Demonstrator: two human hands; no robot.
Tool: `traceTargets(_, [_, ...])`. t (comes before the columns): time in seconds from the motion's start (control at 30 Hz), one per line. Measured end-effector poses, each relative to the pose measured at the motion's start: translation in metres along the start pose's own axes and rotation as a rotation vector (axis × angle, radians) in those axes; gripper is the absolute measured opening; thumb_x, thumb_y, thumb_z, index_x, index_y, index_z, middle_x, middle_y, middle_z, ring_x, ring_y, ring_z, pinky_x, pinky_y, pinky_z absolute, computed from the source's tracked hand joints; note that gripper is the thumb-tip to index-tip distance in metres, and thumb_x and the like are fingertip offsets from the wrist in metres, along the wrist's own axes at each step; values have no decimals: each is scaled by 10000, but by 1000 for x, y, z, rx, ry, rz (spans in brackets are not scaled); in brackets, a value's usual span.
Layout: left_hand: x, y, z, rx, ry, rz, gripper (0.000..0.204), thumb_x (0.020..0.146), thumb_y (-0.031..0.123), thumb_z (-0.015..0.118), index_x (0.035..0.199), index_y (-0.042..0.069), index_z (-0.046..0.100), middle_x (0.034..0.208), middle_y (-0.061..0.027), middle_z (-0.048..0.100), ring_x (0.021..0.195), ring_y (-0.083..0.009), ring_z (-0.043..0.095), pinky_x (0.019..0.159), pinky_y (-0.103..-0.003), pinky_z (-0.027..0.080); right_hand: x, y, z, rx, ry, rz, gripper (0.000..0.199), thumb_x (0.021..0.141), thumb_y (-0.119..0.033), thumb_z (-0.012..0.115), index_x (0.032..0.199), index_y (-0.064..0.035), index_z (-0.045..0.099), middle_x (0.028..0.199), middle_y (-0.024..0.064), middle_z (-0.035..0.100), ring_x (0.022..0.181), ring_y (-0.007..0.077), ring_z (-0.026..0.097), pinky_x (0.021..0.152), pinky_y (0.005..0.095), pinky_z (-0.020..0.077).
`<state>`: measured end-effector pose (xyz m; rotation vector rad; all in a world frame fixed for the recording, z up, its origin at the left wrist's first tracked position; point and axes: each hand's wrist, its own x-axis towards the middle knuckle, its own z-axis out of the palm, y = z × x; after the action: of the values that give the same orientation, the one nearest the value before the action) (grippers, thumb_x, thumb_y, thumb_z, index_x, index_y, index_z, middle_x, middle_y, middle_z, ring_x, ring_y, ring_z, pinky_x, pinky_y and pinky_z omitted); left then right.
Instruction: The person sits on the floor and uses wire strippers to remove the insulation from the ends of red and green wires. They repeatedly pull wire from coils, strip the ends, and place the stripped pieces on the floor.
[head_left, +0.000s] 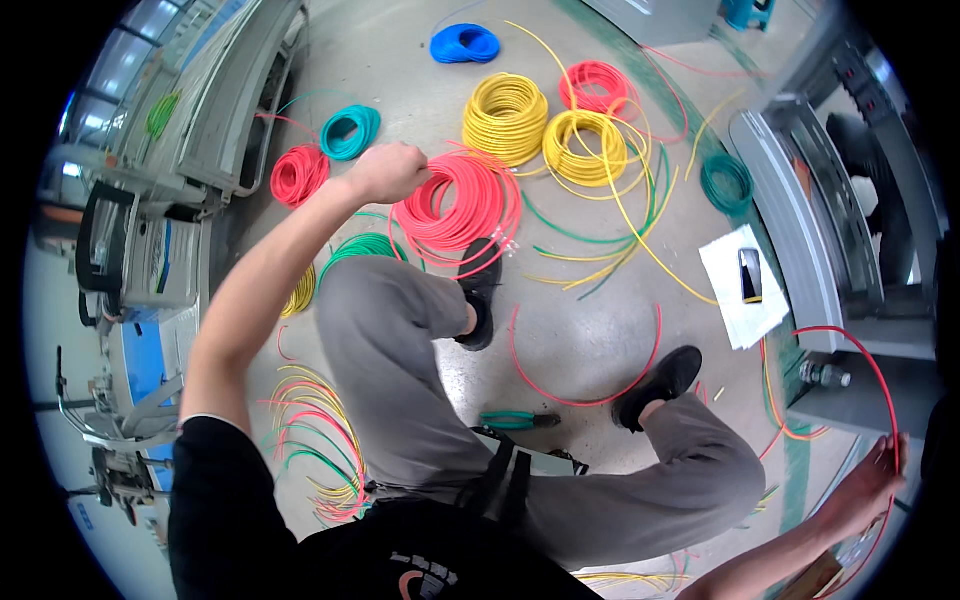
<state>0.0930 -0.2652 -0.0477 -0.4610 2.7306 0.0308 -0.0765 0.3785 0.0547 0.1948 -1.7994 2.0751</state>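
Note:
My left hand [392, 173] is closed in a fist beside the upper left of a large coil of red wire [470, 205]. What its fingers hold, if anything, is hidden. Far out at the lower right, my right hand [868, 488] grips a length of red wire [880, 380] that arcs above and below it. Between my feet lies a curved cut piece of red wire [590, 403]. Green-handled pliers [518, 421] rest on the floor closer to me.
Yellow coils [505, 120], a blue coil [465, 44], teal coils [350, 133] and smaller red coils [300, 176] lie around. Cut wires [325, 430] pile at my left. Right of me are papers [735, 290] with a phone [750, 276], a bottle [824, 374] and grey machinery [800, 220].

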Motion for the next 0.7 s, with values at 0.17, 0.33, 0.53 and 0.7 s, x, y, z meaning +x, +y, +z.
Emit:
traceTargets(0.17, [1,-54,192,-413,-108,-94,241,828,193,530,933,23,663,924,-200,664,901,-315,643,808,-420,507,-33,-12,90,33,-346,-96,499,1010,-353,361,1238,70,498,1249,157,503,1046,207,480,957,343,366])
traceTargets(0.33, [-17,5,409,-117,380,-288,338,866,319,532,1113,102,613,1117,-140,632,1070,-346,591,1012,-569,340,-64,26,162,-102,-539,11,387,1017,-306,372,1099,31,543,1160,140,518,918,181,492,872,333,394])
traceTargets(0.53, [-11,14,328,-325,180,-218,247,874,321,550,890,104,669,855,-110,662,855,-293,648,924,-508,399,-90,59,171,-150,-696,208,357,1009,-271,416,1027,52,569,1099,175,549,938,192,514,877,354,408])
traceTargets(0.7, [-33,-28,174,-397,862,-62,145,833,207,646,822,63,654,701,-126,612,653,-286,638,539,-401,480,-100,60,194,-94,-711,306,319,1003,-236,428,936,42,570,1084,164,563,1012,211,527,970,366,373])
